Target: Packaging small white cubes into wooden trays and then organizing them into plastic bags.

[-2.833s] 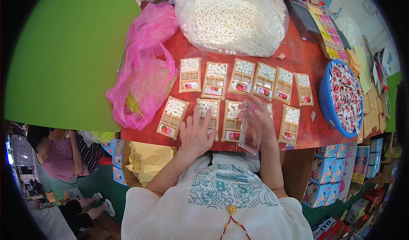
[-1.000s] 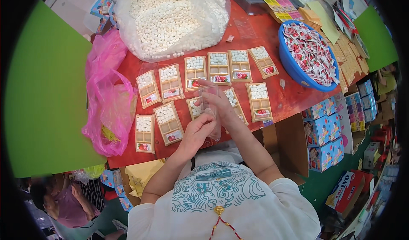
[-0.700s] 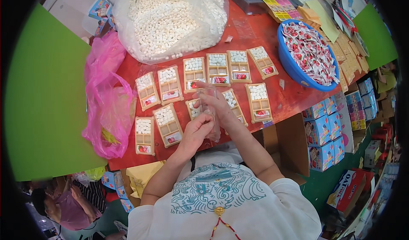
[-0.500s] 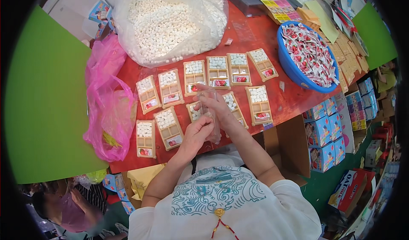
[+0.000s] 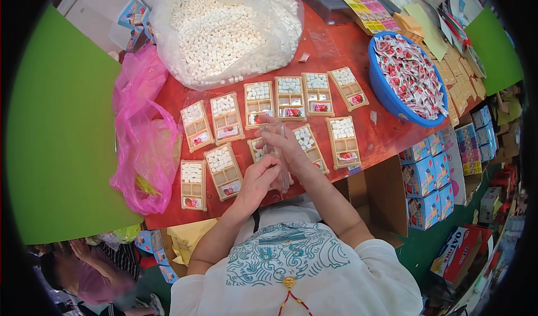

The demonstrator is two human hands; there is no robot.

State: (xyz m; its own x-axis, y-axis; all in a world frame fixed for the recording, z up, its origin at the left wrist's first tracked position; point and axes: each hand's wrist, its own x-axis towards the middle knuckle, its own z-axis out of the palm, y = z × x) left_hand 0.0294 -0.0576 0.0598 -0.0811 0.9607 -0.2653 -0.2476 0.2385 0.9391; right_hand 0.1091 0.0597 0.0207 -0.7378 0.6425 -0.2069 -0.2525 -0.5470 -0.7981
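Note:
Between my two hands is a clear plastic piece, perhaps a stack of thin lids (image 5: 285, 182), held upright on edge over the near side of the table. My left hand (image 5: 258, 182) grips its near side with curled fingers. My right hand (image 5: 284, 146) wraps the far side. Beneath and beside them lie tan compartment trays; one tray (image 5: 306, 139) is partly covered by my right forearm. Each tray, like the one (image 5: 343, 142) at right, has small white pillow-shaped pieces in its big section and a strawberry-printed sachet (image 5: 347, 156) in a small one.
A big clear bag of white pieces (image 5: 216, 35) stands at the back. At right is a blue basin (image 5: 386, 100) full of sachets. A pink plastic bag (image 5: 143, 170) hangs over the left edge. Below right are stacked blue boxes (image 5: 420, 178) and an open carton (image 5: 386, 195). Another person (image 5: 92, 277) is at lower left.
My hands stay at nearly the same spot, still on the clear plastic, which has turned slightly more edge-on. The whole view has shifted a little. The person at lower left has moved an arm.

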